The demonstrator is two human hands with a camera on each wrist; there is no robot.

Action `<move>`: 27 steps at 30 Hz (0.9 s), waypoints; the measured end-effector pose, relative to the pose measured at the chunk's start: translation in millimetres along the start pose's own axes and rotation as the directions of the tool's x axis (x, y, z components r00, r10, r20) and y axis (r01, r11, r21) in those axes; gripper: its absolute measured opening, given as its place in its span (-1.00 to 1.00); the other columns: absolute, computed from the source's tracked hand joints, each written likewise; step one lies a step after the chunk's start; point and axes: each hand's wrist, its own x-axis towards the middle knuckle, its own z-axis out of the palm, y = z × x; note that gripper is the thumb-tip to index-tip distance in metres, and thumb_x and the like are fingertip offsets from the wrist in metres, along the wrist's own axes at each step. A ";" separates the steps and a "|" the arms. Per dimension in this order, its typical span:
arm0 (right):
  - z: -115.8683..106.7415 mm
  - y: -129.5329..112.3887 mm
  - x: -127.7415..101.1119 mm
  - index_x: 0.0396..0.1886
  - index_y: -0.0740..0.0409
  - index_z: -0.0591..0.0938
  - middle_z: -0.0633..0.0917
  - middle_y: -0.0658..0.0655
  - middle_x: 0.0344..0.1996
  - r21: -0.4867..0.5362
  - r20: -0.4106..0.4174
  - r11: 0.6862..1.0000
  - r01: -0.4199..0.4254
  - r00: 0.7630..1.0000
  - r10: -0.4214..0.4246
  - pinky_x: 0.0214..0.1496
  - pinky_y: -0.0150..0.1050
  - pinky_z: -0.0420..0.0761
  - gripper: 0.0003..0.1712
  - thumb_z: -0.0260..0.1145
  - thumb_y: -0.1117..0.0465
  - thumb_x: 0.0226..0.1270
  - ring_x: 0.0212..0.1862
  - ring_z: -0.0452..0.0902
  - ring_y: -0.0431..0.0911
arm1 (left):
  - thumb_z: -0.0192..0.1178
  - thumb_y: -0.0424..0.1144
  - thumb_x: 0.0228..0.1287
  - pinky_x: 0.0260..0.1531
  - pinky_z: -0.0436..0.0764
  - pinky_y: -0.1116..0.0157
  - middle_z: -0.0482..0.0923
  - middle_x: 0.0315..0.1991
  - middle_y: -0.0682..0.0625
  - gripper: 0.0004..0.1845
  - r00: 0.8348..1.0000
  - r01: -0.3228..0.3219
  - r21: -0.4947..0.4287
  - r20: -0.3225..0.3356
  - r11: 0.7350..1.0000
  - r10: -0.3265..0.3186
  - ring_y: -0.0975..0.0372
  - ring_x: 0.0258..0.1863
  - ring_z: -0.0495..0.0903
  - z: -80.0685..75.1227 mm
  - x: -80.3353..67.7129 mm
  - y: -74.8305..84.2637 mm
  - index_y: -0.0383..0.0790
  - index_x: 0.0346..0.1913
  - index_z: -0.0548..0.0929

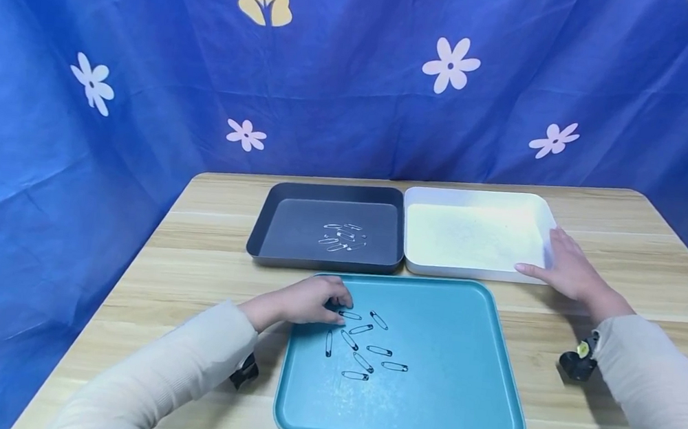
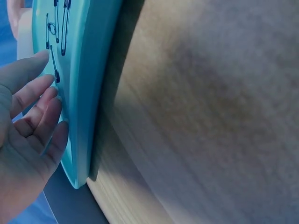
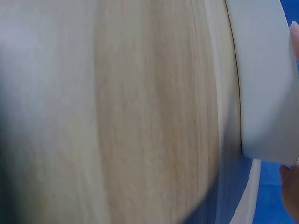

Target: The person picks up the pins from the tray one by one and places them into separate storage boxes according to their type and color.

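My left hand point(image 1: 315, 299) reaches over the left back part of the teal tray point(image 1: 451, 390). Its thumb and index fingertips stand apart on either side of a safety pin point(image 2: 54, 65); the other fingers are loosely bent. Several more black safety pins point(image 1: 379, 350) lie scattered on that tray. At the white tray's point(image 1: 462, 274) right front corner is my right hand point(image 1: 572, 267), thumb spread over the front wall and fingers along the right wall. In the right wrist view only slivers of this hand show beside the white tray's wall.
Behind the teal tray, a dark grey tray point(image 1: 293, 230) holds a cluster of silvery safety pins point(image 1: 342, 237) and stands side by side with the white tray. All three are on a wooden table point(image 1: 190, 262). A blue flowered cloth point(image 1: 345, 69) hangs behind it.
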 end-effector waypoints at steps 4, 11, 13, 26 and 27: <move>0.3 5.1 -0.1 0.23 0.51 -0.29 -0.22 0.51 0.22 0.001 -0.032 1.000 0.015 0.999 -0.015 0.16 0.16 -0.22 0.16 0.10 -0.23 0.08 0.24 -0.37 0.29 | 0.23 -0.22 0.00 -0.25 0.42 0.38 0.44 -0.33 0.09 -0.78 1.000 0.014 0.000 0.007 1.000 -0.014 0.28 -0.32 0.44 0.4 1.8 1.5 -0.21 -0.26 0.58; 4.1 11.2 0.6 0.24 0.49 -0.29 -0.23 0.50 0.22 0.009 -0.054 0.999 0.035 0.998 -0.035 0.17 0.14 -0.27 0.11 0.04 -0.22 0.13 0.25 -0.41 0.27 | 0.22 -0.25 0.01 -0.26 0.41 0.40 0.40 -0.37 0.13 -0.88 1.000 -0.002 0.034 0.002 0.999 0.002 0.31 -0.35 0.43 2.8 5.0 -1.1 -0.16 -0.35 0.55; 5.3 13.4 1.6 0.23 0.50 -0.29 -0.25 0.50 0.22 0.000 -0.047 0.999 0.040 0.998 -0.040 0.17 0.14 -0.29 0.10 0.02 -0.23 0.14 0.25 -0.42 0.27 | 0.22 -0.25 0.01 -0.28 0.41 0.40 0.39 -0.40 0.14 -0.90 1.000 -0.012 0.048 -0.001 0.999 0.013 0.32 -0.37 0.42 4.2 5.4 -1.9 -0.14 -0.39 0.54; 5.0 10.6 1.5 0.20 0.56 -0.31 -0.27 0.52 0.21 -0.056 -0.003 0.996 0.062 0.998 -0.063 0.19 0.10 -0.30 0.07 -0.04 -0.21 0.18 0.25 -0.46 0.24 | 0.18 -0.29 0.06 -0.41 0.37 0.41 0.32 -0.52 0.17 -0.87 1.000 -0.010 0.104 0.002 0.995 0.010 0.34 -0.48 0.33 6.4 7.4 1.7 -0.08 -0.53 0.45; 4.9 11.2 1.4 0.20 0.56 -0.31 -0.28 0.52 0.21 -0.059 -0.001 0.996 0.061 0.998 -0.061 0.19 0.10 -0.30 0.07 -0.04 -0.21 0.19 0.25 -0.46 0.24 | 0.18 -0.29 0.06 -0.42 0.36 0.41 0.31 -0.54 0.18 -0.86 1.000 -0.012 0.106 0.004 0.994 0.012 0.34 -0.49 0.32 6.1 8.0 2.1 -0.08 -0.55 0.44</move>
